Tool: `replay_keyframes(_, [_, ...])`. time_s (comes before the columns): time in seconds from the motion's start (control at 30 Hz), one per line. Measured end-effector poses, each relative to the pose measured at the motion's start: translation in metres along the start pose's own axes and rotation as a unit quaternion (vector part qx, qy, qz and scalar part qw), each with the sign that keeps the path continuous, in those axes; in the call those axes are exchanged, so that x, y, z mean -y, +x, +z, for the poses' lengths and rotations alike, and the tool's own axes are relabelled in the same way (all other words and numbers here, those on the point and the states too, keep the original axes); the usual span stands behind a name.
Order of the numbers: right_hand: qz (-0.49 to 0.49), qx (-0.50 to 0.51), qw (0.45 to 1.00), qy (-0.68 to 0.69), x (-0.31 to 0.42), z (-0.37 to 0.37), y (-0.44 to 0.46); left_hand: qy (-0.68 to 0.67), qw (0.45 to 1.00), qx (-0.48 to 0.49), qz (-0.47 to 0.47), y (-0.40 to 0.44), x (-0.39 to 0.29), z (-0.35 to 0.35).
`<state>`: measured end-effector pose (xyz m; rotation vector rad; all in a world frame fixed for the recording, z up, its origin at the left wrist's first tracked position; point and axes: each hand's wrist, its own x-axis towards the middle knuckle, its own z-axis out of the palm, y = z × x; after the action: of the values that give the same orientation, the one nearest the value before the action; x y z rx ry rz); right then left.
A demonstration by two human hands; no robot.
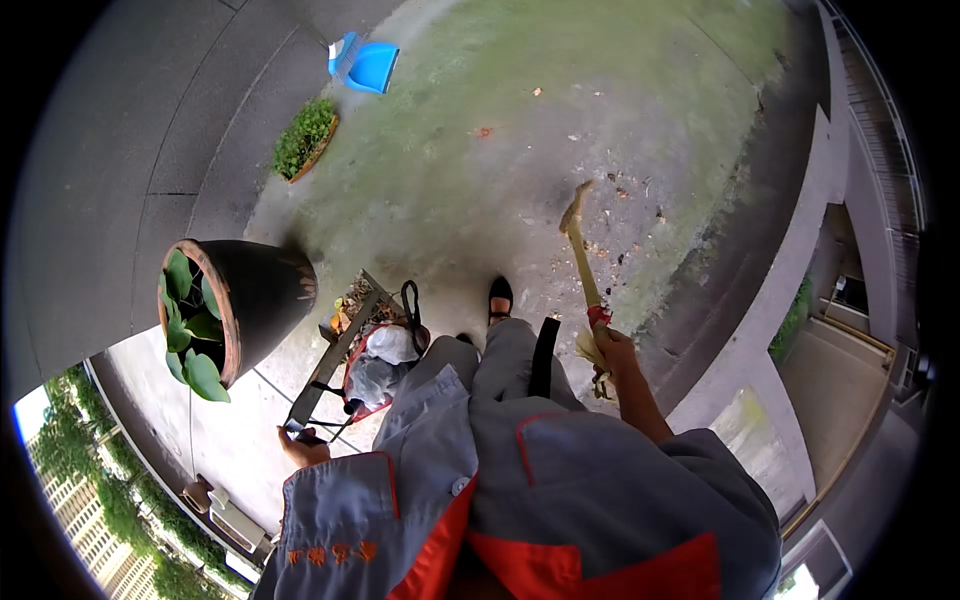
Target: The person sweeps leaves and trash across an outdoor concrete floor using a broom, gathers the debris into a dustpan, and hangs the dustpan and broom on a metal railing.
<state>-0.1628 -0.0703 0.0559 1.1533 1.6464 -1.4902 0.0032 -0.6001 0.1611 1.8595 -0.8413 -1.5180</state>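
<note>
My right hand (615,352) is closed around a long, pale yellow straw broom (581,258) with a red binding near the grip. Its bent far end is over the concrete, beside scattered leaves and bits of litter (622,192). My left hand (303,447) is closed at the near end of a grey dustpan-like carrier (322,378), by a dark grip; the fingers are partly hidden. Dry leaves and scraps (350,305) show at the carrier's far end. Against it is a red-edged bag (368,405) stuffed with white and grey plastic bags (392,345).
A large dark pot (265,300) with broad-leaved plants stands to the left, near a smaller planter (322,150). Farther off lies a blue dustpan (374,68). A raised wall edge (745,330) curves along the right. My shoe (500,292) is on mossy concrete.
</note>
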Motion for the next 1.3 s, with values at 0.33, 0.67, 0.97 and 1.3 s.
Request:
replay_keyframes(0.33, [-0.056,0.155,0.985,-0.056,0.176,0.192,0.096,0.039,0.998,0.033,0.028,0.014,-0.011,0.149])
replay_keyframes(0.67, [0.061,-0.056,0.986,0.145,0.174,0.097,0.108,0.125,0.988,0.074,-0.052,0.019,-0.022,0.302])
replay_keyframes(0.97, [-0.066,-0.001,0.985,0.157,0.295,0.188,0.147,0.17,0.96,0.221,-0.041,0.01,-0.024,0.394])
replay_keyframes(1.3, [0.045,-0.151,0.942,0.295,0.301,0.131,0.236,0.232,0.938,0.255,0.035,-0.025,-0.054,0.477])
